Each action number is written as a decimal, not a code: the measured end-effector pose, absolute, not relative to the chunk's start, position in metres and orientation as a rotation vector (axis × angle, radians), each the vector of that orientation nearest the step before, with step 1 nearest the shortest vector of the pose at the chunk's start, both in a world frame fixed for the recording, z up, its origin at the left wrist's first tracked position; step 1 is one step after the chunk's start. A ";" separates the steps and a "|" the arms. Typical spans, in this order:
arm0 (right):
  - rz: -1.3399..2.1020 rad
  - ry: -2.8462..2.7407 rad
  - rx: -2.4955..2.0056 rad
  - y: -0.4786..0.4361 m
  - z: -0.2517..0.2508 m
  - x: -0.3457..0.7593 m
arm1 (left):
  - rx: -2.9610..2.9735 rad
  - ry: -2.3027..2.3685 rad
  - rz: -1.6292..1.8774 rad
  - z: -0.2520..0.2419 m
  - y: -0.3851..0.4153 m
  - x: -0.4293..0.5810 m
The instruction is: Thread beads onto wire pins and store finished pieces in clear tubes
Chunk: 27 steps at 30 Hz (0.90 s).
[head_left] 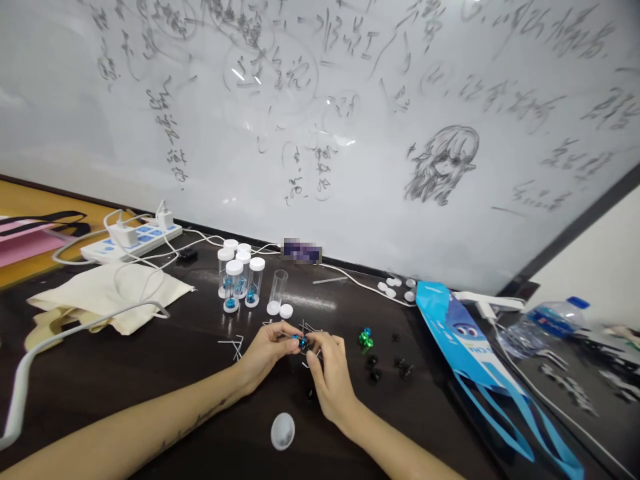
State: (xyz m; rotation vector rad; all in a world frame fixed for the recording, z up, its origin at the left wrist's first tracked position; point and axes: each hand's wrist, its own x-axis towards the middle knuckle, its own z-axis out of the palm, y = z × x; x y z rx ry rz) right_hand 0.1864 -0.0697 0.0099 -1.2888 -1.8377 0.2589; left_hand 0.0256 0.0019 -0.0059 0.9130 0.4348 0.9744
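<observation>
My left hand [269, 348] and my right hand [331, 375] meet above the dark table, both with fingers pinched. Between their fingertips is a small blue-and-black part [303, 343], partly covered; its exact kind is too small to make out. Bent metal hex keys [235, 347] lie left of my left hand, and more thin bent pieces show behind the fingers. Just beyond stand an uncapped clear tube [278, 293] and a loose white cap [286, 311]. Nearer to me lies a translucent oval dish [283, 431]. Small green and blue parts [367, 339] sit right of my right hand.
Several capped tubes [233, 287] with blue parts stand back left. A power strip [133, 243] with cables and a cream cloth bag [110, 290] are at left. Small black parts [375, 370], a blue bag [460, 333] and a plastic bottle [553, 319] lie right. A whiteboard [240, 167] rises behind.
</observation>
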 end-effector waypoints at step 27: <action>0.359 -1.782 -1.329 -0.068 0.002 0.195 | 0.914 0.414 0.976 -0.006 0.001 0.028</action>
